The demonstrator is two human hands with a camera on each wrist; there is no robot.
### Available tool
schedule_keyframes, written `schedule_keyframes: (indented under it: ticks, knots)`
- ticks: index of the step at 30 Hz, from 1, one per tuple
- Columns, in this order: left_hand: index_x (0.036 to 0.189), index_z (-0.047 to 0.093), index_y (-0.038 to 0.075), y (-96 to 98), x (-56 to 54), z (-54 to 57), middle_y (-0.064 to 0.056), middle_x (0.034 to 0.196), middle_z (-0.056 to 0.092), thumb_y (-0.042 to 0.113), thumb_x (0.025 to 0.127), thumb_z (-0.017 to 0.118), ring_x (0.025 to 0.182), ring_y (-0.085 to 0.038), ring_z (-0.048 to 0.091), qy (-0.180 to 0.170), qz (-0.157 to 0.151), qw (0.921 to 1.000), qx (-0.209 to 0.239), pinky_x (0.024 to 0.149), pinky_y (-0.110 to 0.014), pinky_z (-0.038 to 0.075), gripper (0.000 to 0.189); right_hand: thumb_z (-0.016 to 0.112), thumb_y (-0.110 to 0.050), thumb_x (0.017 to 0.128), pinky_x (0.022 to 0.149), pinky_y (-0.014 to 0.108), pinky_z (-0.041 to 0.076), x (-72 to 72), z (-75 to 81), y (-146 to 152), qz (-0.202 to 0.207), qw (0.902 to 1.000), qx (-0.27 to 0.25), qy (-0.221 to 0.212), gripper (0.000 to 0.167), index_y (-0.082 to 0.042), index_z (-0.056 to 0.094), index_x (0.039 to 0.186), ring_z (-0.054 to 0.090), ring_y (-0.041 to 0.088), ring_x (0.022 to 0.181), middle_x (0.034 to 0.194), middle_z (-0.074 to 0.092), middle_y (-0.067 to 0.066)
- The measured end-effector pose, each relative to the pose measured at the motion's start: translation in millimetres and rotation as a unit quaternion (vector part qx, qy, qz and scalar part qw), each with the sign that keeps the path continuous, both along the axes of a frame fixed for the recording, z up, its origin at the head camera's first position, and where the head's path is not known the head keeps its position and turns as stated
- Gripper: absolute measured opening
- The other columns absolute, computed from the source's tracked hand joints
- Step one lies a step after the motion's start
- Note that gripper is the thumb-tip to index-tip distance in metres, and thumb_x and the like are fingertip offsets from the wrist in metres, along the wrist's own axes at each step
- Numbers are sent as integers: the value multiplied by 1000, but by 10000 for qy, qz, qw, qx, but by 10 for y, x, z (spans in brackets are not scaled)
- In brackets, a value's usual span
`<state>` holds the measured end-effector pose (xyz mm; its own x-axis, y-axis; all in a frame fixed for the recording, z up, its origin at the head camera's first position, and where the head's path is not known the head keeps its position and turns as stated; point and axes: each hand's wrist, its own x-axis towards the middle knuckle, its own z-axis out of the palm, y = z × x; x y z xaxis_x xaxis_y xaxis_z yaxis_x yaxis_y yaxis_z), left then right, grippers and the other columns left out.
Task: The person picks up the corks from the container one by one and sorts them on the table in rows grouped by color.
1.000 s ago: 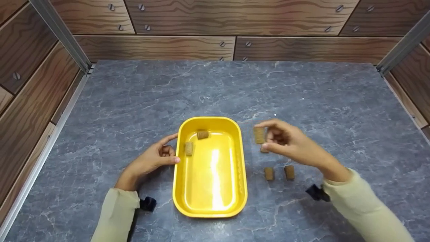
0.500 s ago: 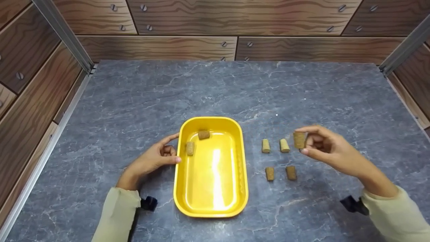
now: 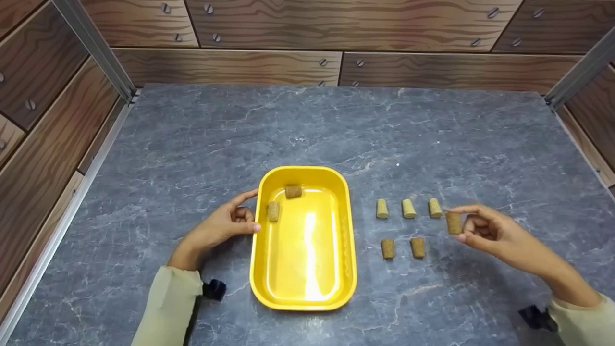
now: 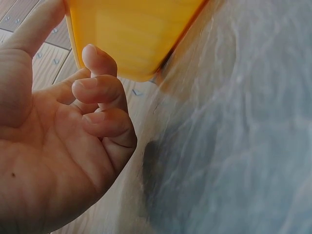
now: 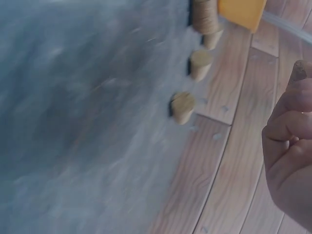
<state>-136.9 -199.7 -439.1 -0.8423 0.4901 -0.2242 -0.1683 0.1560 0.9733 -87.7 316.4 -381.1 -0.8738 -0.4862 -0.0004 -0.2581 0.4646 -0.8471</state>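
Note:
My right hand (image 3: 497,235) pinches a brown tapered cork stopper (image 3: 454,223) between thumb and forefinger, just right of a row of three paler cork stoppers (image 3: 408,208). Two darker cork stoppers (image 3: 418,248) lie nearer the front. On the other side, my left hand (image 3: 218,226) holds the yellow tray (image 3: 255,269) by its left wall, thumb on the rim and forefinger along the outside. The left wrist view shows the other fingers (image 4: 105,124) curled. Inside the tray, a dark cork (image 3: 293,191) and a lighter cork (image 3: 273,211) lie near the far left corner.
A grey marbled tabletop (image 3: 269,129) lies under everything. Wood-patterned panels (image 3: 226,67) stand along the back and both sides, with metal posts (image 3: 96,53) at the corners. Dark wrist straps (image 3: 214,290) show at the sleeves.
My right hand has carried its cork rightward from beside the tray, past the pale row, which is now uncovered. The left hand and the tray stay in place.

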Motion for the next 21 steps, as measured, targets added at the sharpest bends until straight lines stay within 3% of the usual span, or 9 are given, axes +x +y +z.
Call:
schedule_keyframes:
  ticks: [12,16,21]
  knots:
    - [153,24,9,7,6,15,0,83,58,17,83,76,73,-8,54,8,-25,10000,-21,74,-21,46,87,60,8,88,51,25,42,1,-269,237,317,9992,229,-38,45,3,47,131,51,2,64,78,55,-7]
    - [153,24,9,4,2,17,0,83,58,18,83,76,73,-8,54,27,-19,10000,-67,74,-21,46,88,64,2,88,51,23,41,-3,-303,198,278,9972,700,-36,42,5,48,127,48,-3,62,75,54,-10]
    - [153,23,8,1,-6,9,0,82,57,17,83,76,73,-8,53,54,-35,10000,-33,73,-21,45,88,62,-6,91,54,23,42,-53,-300,146,221,9893,1344,-520,43,6,47,129,51,-1,63,76,57,-3]
